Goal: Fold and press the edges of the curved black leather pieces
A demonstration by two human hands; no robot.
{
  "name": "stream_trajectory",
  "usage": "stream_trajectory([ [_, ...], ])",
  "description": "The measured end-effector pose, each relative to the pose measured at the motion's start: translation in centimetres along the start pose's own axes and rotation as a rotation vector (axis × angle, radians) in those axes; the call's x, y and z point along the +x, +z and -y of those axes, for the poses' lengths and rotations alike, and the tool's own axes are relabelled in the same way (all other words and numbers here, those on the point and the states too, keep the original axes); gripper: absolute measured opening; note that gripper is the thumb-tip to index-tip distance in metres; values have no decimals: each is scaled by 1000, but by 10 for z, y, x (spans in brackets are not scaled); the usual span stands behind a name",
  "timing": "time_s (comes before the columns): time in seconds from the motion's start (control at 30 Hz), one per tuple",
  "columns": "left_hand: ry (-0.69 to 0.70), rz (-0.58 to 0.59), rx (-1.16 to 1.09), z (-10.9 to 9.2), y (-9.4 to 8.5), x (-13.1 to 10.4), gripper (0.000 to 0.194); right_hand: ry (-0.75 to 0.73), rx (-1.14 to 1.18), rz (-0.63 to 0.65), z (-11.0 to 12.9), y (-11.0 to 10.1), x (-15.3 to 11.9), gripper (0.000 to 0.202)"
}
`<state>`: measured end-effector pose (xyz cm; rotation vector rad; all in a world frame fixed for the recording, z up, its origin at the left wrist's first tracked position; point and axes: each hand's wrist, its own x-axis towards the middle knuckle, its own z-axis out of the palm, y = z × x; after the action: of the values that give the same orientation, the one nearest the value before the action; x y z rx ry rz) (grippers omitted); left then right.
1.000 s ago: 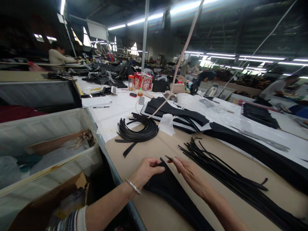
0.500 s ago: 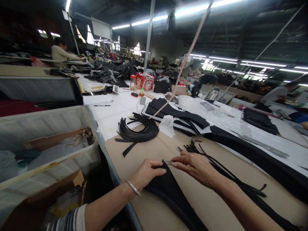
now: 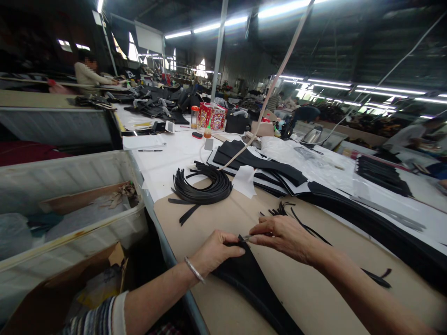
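Note:
A long black piece [image 3: 256,281] lies on the tan board [image 3: 314,298], its narrow tip pointing away from me. My left hand [image 3: 220,251] pinches that tip between thumb and fingers; a silver bangle circles the wrist. Just right of it, my right hand [image 3: 279,235] is closed on a small metal tool [image 3: 246,237], whose end meets the tip of the piece. Most of the tool is hidden by my fingers. Thin black strips [image 3: 309,229] lie behind and under my right forearm.
A coil of black straps [image 3: 202,188] lies beyond my left hand. Farther back are stacked black pieces [image 3: 258,160], a white paper scrap [image 3: 244,181] and a red patterned box [image 3: 212,116]. A white bin [image 3: 136,218] stands left; a person [image 3: 85,77] works far left.
Both hands have shifted very slightly right and down in the picture along with the black tip. My right forearm now covers more of the thin strips. The holds are the same.

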<state>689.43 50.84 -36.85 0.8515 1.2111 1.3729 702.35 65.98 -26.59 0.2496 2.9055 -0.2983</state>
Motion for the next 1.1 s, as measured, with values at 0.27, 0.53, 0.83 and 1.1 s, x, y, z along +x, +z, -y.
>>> stream_trajectory([
  [0.27,-17,48,12,0,1,-1,26,-15,43,51,0,-7,0,36],
  [0.53,-34,74,29,-3,1,-1,26,-51,63,71,4,-10,-2,35],
  [0.83,-42,85,29,-4,3,-1,24,-60,45,46,3,-10,-3,32],
  [1.1,-27,85,24,-8,5,-4,34,-17,41,27,7,-9,-7,31],
])
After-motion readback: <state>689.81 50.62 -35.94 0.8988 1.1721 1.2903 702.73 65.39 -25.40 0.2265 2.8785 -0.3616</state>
